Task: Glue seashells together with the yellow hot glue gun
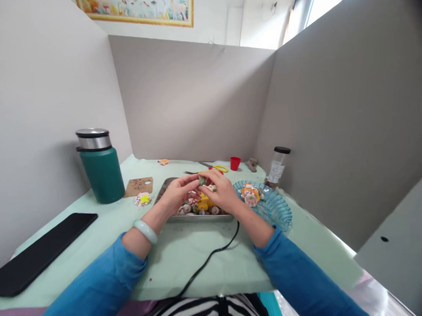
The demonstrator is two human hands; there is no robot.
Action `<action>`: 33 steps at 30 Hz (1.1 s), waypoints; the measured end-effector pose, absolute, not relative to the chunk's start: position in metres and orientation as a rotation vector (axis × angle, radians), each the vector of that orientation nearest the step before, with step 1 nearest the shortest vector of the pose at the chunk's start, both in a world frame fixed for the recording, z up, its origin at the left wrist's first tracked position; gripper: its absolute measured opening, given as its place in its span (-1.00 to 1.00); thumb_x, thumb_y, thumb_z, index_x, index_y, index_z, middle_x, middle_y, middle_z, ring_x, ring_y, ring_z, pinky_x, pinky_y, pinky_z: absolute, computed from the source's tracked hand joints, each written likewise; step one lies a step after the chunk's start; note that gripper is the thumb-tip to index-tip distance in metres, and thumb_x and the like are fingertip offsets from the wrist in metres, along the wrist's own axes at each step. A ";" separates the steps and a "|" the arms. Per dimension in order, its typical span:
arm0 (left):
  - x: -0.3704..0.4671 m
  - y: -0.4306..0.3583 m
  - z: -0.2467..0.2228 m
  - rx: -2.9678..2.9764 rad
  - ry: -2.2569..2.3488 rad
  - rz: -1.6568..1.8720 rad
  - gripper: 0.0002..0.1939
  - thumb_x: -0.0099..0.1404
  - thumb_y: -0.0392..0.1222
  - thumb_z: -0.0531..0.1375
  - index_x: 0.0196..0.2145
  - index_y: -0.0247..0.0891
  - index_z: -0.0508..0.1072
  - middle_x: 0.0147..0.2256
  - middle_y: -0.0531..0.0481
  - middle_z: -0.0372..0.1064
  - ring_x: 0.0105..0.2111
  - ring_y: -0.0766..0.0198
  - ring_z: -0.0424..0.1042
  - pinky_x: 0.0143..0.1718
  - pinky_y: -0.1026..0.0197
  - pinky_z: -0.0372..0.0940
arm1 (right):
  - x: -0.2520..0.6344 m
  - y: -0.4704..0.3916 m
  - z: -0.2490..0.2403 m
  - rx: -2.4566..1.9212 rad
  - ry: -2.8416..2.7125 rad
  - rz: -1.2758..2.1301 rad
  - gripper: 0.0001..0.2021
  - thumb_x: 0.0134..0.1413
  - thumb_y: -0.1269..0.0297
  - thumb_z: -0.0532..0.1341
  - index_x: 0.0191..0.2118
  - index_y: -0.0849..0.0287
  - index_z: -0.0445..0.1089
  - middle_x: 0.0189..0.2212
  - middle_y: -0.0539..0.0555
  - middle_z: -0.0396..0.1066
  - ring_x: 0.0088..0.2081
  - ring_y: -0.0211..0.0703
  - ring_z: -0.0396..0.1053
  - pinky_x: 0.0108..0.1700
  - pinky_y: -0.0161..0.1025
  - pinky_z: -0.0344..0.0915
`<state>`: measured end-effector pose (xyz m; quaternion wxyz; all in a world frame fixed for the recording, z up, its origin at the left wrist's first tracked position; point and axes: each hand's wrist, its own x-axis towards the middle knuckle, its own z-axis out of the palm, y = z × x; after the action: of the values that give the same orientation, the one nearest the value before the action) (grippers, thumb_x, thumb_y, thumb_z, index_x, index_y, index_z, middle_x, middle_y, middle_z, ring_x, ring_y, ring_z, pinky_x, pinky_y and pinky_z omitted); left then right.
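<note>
Between the fingertips of my left hand (179, 193) and my right hand (222, 190) is a small greenish shell-like piece (202, 180). Both hands pinch it, with fingers bent, above a metal tray (200, 218). In the tray lie several small shells or pebbles (185, 208) and a yellow object (205, 202), partly hidden by my hands. A pale bangle (145, 231) circles my left wrist. The piece's exact kind is too small to make out.
A green bottle (102, 169) stands left, near a brown board (139, 186) and a shell-covered flower (142, 199). To the right are a blue glass plate (276, 211) and a clear jar (276, 167). Scissors (217, 167) and a red cup (235, 163) are behind. A black cable (210, 257) crosses the front.
</note>
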<state>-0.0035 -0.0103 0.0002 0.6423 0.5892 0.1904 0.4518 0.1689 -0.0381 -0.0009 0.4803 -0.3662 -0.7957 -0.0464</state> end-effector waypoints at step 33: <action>-0.008 -0.014 0.006 1.443 0.605 0.947 -0.66 0.08 -0.07 0.32 -0.21 -0.29 0.52 -0.13 -0.15 0.41 -0.46 0.35 0.39 -0.44 0.24 0.36 | 0.343 -0.076 -0.009 -2.400 -1.937 -0.443 -0.69 0.04 0.36 0.13 -0.06 0.12 0.38 -0.13 0.19 0.45 -0.09 0.04 0.37 -0.23 -0.20 0.20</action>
<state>-0.0085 -0.0139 0.0055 0.6100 0.6251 0.2622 0.4104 0.3431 -0.0762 -0.0090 0.0126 -0.7702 -0.6216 -0.1422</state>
